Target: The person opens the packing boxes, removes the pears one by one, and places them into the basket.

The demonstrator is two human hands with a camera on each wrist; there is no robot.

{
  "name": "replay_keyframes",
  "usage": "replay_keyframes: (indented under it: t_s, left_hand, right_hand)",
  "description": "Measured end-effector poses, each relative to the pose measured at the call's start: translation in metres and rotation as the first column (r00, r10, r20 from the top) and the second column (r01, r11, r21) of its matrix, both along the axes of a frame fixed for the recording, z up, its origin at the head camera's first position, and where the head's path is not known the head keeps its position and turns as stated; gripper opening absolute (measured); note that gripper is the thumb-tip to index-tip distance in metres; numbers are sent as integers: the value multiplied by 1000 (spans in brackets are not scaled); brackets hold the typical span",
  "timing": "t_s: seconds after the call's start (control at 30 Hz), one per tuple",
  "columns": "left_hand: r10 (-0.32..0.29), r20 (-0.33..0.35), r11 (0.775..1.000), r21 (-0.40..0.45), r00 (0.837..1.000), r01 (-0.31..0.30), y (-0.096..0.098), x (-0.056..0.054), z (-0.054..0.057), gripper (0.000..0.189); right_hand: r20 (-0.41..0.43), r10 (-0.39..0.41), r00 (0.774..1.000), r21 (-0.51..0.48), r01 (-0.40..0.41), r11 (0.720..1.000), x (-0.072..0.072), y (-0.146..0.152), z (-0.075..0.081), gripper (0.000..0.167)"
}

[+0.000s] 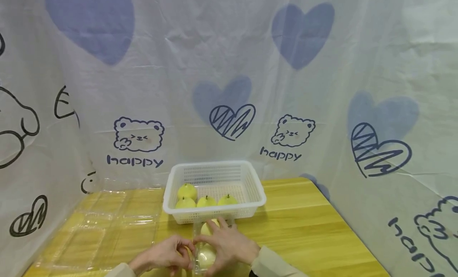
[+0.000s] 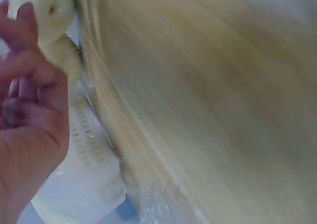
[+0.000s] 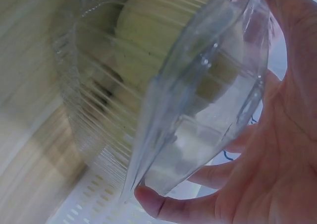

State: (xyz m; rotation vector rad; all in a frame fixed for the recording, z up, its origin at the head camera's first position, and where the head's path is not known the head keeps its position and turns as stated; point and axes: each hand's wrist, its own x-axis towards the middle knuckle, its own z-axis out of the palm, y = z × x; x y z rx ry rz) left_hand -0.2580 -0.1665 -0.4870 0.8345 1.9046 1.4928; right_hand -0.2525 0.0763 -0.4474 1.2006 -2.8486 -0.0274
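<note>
A clear plastic clamshell box (image 1: 196,266) with round yellow pears (image 1: 206,256) inside stands at the table's front, just before the white basket. My right hand (image 1: 230,242) spreads over it from the right and grips it; in the right wrist view the fingers curl round the edges of the clear box (image 3: 190,135). At the box's left edge, my left hand (image 1: 171,253) has its fingers bent and appears to pinch the rim. The left wrist view shows that hand (image 2: 32,100) beside a pear (image 2: 49,16); its fingertips' contact is partly hidden.
Behind the box stands a white perforated basket (image 1: 260,197) with several yellow pears (image 1: 207,201). Clear empty plastic boxes (image 1: 118,219) cover the left side of the wooden table (image 1: 304,221). A printed curtain (image 1: 186,70) hangs round the table's back and sides.
</note>
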Motion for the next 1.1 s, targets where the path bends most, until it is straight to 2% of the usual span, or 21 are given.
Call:
replay_keyframes:
  t_s: [0.1, 0.17, 0.3, 0.37, 0.57, 0.83, 1.1]
  left_hand:
    - [3, 111, 1000, -4, 994, -3, 1, 0, 0, 24]
    - [22, 157, 1000, -18, 987, -19, 3, 0, 1, 23]
    - [60, 197, 998, -44, 979, -52, 7, 0, 3, 21]
    - [55, 208, 998, -35, 977, -49, 8, 0, 3, 21]
    - [45, 290, 999, 17, 956, -52, 9, 0, 1, 20]
    - [63, 342, 997, 29, 937, -77, 11, 4, -2, 13]
    - [94, 291, 996, -30, 952, -89, 8, 2, -1, 13]
  right_hand:
    - [1, -5, 1000, 4, 5, 1000, 0, -1, 0, 89]
    - [9, -11, 1000, 2, 11, 1000, 1, -1, 0, 91]
    - [19, -15, 1000, -15, 16, 1000, 1, 0, 0, 91]
    - [21, -15, 1000, -17, 15, 1000, 1, 1, 0, 92]
    - [3, -6, 1000, -6, 6, 1000, 1, 0, -3, 91]
    - [17, 2, 1000, -29, -2, 1000, 1, -1, -1, 88]
    - [42, -4, 999, -14, 4, 1000, 1, 0, 1, 89]
